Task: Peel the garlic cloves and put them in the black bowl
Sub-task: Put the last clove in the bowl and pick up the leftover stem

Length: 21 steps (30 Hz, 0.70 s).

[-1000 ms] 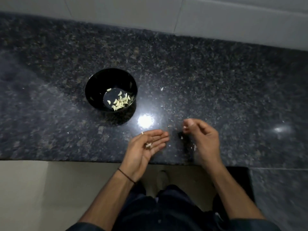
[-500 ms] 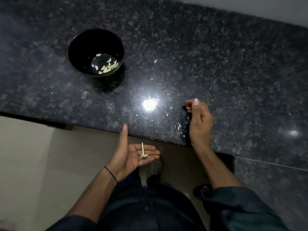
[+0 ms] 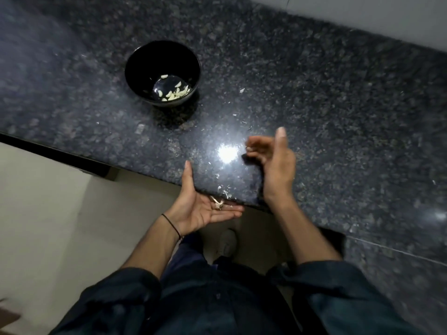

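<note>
Two hands clean up; peeling looks done.
Left hand (image 3: 203,210) has dropped to the dark stone counter (image 3: 338,105) edge, open, cupping pale garlic skins (image 3: 217,203); right hand (image 3: 275,163) hold unclear.

The right hand (image 3: 273,163) is motion-blurred; whether its curled fingers pinch anything cannot be told. Pale scraps (image 3: 217,204) lying on the left hand (image 3: 200,211) are too small to identify. The tabletop (image 3: 338,112) runs past the picture's edges.

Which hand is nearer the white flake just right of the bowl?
Right. The right hand hovers over the counter, toward the person from the flake. The left hand is farther, palm up at the counter's front edge.
</note>
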### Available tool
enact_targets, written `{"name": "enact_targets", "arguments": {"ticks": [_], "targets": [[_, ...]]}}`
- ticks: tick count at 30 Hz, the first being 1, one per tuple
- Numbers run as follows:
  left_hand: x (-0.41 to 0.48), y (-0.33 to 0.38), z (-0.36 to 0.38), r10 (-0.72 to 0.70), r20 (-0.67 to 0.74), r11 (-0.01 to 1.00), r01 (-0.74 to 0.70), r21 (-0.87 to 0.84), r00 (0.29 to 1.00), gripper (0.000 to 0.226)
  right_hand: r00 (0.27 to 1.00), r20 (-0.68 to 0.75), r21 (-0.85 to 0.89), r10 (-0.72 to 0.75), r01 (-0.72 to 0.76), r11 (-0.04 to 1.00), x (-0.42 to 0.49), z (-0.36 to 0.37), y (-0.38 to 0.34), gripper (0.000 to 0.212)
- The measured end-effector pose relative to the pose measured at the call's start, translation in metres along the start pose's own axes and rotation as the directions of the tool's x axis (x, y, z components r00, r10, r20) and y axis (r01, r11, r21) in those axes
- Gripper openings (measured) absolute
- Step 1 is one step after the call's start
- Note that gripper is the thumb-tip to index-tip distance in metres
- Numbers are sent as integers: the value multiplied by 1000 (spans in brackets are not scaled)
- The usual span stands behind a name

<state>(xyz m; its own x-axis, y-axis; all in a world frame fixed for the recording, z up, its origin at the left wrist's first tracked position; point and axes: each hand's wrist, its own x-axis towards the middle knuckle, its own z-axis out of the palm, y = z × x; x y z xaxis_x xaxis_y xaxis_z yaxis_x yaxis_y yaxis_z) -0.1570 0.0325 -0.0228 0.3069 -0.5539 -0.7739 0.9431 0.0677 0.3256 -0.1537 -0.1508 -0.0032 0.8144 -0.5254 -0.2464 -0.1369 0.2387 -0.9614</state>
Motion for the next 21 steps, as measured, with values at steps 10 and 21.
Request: {"name": "enact_targets", "arguments": {"ticks": [10,21], "targets": [[-2,3,-13,28,53,998,-24,-65,998,129,943,332,-285,2,98,954,-32,28,22,50],[-5,7,-16,5,105,993,7,-118,994,127,995,52,-103,-84,89,991,56,32,-32,65]]}}
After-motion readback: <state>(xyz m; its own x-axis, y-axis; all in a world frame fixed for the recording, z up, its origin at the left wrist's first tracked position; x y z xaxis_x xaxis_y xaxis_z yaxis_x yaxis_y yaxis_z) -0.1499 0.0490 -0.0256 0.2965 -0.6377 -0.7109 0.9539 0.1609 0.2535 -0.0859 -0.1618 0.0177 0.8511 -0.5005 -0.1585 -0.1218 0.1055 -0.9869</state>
